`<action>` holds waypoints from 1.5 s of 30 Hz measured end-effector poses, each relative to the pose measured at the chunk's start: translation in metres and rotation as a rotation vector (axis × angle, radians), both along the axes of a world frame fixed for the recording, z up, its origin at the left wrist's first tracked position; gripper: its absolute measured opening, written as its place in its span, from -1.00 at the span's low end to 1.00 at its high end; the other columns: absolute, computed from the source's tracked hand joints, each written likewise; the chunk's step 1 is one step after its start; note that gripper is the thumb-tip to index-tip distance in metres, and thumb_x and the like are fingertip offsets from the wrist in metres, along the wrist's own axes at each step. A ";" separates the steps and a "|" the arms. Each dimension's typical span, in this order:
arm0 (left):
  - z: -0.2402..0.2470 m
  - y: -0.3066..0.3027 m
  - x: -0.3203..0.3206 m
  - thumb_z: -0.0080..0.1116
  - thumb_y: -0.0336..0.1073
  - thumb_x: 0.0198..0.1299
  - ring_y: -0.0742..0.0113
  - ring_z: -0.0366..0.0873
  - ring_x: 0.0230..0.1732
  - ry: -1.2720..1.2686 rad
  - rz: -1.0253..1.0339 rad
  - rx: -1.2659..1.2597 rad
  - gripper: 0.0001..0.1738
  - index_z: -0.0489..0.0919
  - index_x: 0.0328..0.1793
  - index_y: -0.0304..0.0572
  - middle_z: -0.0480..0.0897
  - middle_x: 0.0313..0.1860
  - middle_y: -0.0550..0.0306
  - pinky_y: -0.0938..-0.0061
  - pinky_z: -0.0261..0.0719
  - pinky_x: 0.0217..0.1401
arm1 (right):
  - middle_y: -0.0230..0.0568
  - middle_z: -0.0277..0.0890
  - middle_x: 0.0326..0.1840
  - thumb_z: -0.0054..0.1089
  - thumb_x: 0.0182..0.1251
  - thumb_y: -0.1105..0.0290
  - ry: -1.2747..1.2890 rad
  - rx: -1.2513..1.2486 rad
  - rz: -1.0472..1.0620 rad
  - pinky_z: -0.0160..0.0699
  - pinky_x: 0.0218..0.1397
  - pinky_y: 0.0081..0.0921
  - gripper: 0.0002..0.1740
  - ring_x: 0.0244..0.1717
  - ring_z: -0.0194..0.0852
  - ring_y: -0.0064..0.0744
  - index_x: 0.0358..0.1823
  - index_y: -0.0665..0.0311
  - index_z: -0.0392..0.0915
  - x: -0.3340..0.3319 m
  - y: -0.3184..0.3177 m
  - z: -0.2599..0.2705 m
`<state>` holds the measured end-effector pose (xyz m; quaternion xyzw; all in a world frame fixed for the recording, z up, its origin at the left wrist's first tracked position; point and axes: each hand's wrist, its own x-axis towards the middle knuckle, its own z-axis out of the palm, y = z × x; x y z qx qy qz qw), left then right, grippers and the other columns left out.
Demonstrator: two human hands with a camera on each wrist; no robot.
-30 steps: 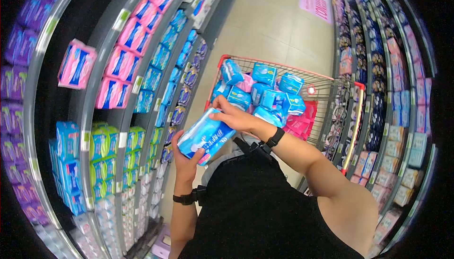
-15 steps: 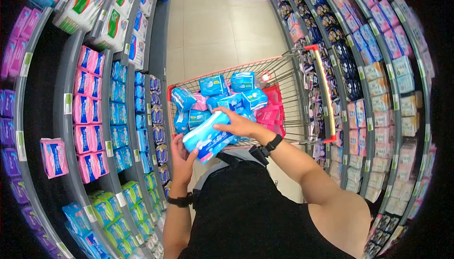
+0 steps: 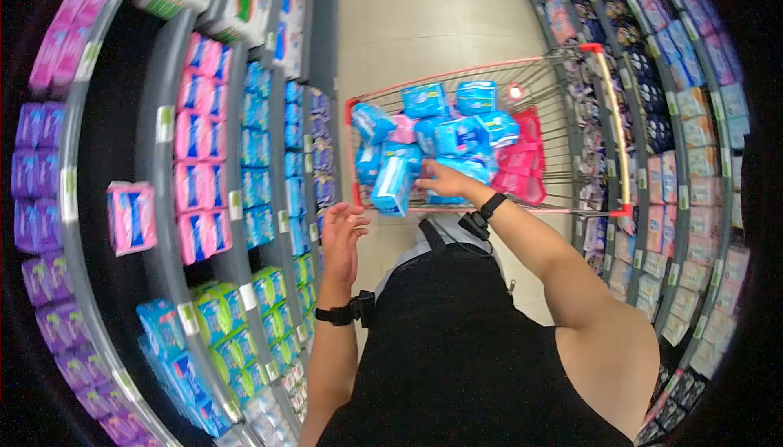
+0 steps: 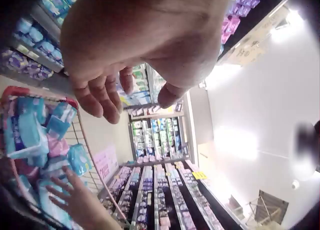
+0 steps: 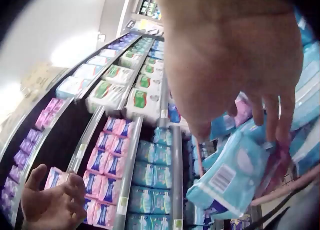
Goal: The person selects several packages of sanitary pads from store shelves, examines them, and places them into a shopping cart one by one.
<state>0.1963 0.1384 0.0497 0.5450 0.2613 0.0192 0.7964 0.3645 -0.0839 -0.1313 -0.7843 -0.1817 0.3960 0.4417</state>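
Observation:
A blue-and-white pack of sanitary pads (image 3: pixel 392 186) stands tilted on the near edge of the pile in the shopping cart (image 3: pixel 617 133). My right hand (image 3: pixel 449 182) is just to the right of this pack, over the pile, with its fingers spread and loosely bent. In the right wrist view, the pack (image 5: pixel 232 172) shows its barcode side below the fingertips. My left hand (image 3: pixel 341 239) is raised left of the cart, its fingers relaxed and nothing in them. Several other blue packs (image 3: pixel 459 135) and a pink one (image 3: pixel 403 129) fill the cart's left part.
Pink-red bags (image 3: pixel 522 157) lie beside the packs in the cart. Shelves of pink packs (image 3: pixel 201 186) and green packs (image 3: pixel 218 312) line the left side. One pink pack (image 3: pixel 131 219) sits alone at a shelf's edge. Another shelf row (image 3: pixel 701 194) runs along the right.
The pack of sanitary pads, earlier held between both hands, has moved forward onto the pile in the cart. Both hands have let go; the left stays back, the right has reached over the cart.

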 end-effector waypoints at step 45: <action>-0.080 -0.001 -0.496 0.12 -0.20 0.34 0.46 0.53 -0.32 -0.276 1.242 -0.255 -0.90 0.51 -0.19 0.01 0.59 -0.36 0.29 0.48 0.47 -0.23 | 0.07 0.46 0.16 0.31 0.22 0.34 -1.064 1.089 1.070 0.40 0.29 -0.17 -0.64 0.24 0.39 0.13 0.02 0.34 0.56 -0.406 0.430 0.396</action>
